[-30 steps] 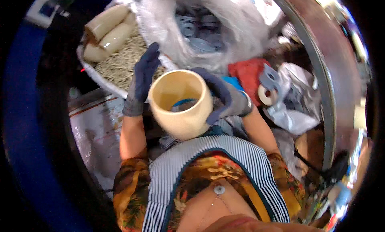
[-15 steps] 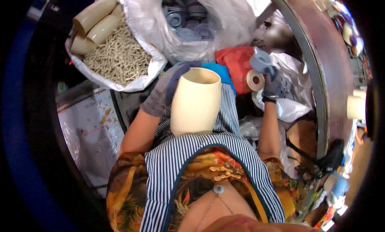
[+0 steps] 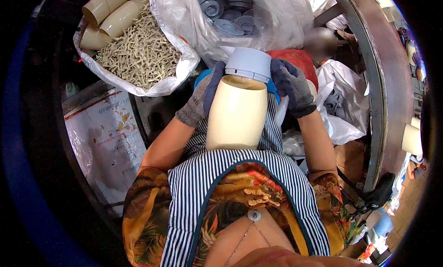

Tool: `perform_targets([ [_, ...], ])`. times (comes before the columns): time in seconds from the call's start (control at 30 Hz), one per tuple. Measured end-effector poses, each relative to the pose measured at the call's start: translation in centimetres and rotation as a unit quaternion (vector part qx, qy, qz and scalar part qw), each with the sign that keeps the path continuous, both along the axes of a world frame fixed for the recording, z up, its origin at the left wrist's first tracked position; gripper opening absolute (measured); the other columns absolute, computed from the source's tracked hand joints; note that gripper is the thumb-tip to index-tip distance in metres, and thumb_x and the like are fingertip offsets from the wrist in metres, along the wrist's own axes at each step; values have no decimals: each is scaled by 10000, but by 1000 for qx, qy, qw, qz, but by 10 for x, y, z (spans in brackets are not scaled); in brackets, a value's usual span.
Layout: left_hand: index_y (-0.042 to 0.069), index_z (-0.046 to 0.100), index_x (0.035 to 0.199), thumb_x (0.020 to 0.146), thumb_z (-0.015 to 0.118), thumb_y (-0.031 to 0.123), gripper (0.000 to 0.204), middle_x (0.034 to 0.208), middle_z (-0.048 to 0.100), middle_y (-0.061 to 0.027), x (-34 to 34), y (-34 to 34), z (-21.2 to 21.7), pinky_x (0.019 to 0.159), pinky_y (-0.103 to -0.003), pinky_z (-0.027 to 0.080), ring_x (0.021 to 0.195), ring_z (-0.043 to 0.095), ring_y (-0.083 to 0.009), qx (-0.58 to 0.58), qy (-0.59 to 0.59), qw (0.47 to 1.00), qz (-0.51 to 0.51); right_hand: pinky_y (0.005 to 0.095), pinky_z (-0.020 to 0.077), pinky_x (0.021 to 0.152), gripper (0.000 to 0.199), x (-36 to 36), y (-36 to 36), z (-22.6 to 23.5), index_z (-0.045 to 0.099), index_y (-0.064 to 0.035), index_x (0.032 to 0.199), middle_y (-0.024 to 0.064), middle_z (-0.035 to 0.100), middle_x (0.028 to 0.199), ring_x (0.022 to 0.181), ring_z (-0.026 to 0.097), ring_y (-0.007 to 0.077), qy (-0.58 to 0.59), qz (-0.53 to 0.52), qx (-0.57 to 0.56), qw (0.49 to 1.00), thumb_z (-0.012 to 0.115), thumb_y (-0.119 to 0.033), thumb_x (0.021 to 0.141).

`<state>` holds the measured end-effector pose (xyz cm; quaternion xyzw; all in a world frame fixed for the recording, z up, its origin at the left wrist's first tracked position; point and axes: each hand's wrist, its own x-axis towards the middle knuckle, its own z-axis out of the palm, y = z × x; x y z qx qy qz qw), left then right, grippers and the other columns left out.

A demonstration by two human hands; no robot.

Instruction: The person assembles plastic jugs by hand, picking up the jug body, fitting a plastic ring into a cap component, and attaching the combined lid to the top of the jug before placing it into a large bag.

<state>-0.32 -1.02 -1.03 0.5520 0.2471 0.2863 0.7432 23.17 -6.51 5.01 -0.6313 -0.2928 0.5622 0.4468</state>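
Observation:
A cream plastic jug body (image 3: pixel 236 117) stands in my lap against the striped apron, its open mouth facing away from me. My left hand (image 3: pixel 203 94), in a grey and dark blue knit glove, is closed around the jug body's upper left side. A pale grey-blue spouted collar (image 3: pixel 249 62) sits tilted just over the mouth, whose near rim still shows below it. Gloved like the left, my right hand (image 3: pixel 293 87) grips the collar's right side; its fingertips are partly hidden.
A white sack (image 3: pixel 173 85) at the far left holds many small beige pegs (image 3: pixel 138 55) and cream tubular bodies (image 3: pixel 121 23). Behind the jug, a clear plastic bag (image 3: pixel 281 18) contains grey round parts (image 3: pixel 228 26). A red bag (image 3: pixel 302 64) lies beyond my right hand. A metal-edged table (image 3: pixel 376 82) curves along the right.
My right hand has come left from beside the red bag, carrying the grey-blue collar to the jug's mouth. My left hand has stayed on the jug body, which has shifted slightly right.

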Motion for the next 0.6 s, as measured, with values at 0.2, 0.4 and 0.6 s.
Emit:
perform_targets([
  [0.2,14,349,1427,1014,444,359,547,1277,581,-159,1,5,10,976,-351,484,1128,594,-222,-269,-81,960,-10,190,353,481,256,5,1,-14,650,-37,1111,-40,552,738,554,451,39,-24,24,37,999,567,-206,938],
  [0.4,22,362,1437,1032,418,402,558,1290,575,-159,4,10,11,980,-354,480,1138,584,-211,-144,-32,989,-13,271,502,674,324,3,-9,-40,616,28,1159,81,681,907,726,608,131,-183,12,111,977,585,-133,879],
  [0.6,-1,439,1374,965,581,357,562,1192,610,-155,-9,35,-1,919,-341,502,1081,599,-188,463,144,872,-57,344,529,763,295,-2,-13,-49,625,-3,1142,177,703,980,869,699,249,-298,25,155,942,597,-140,883],
])
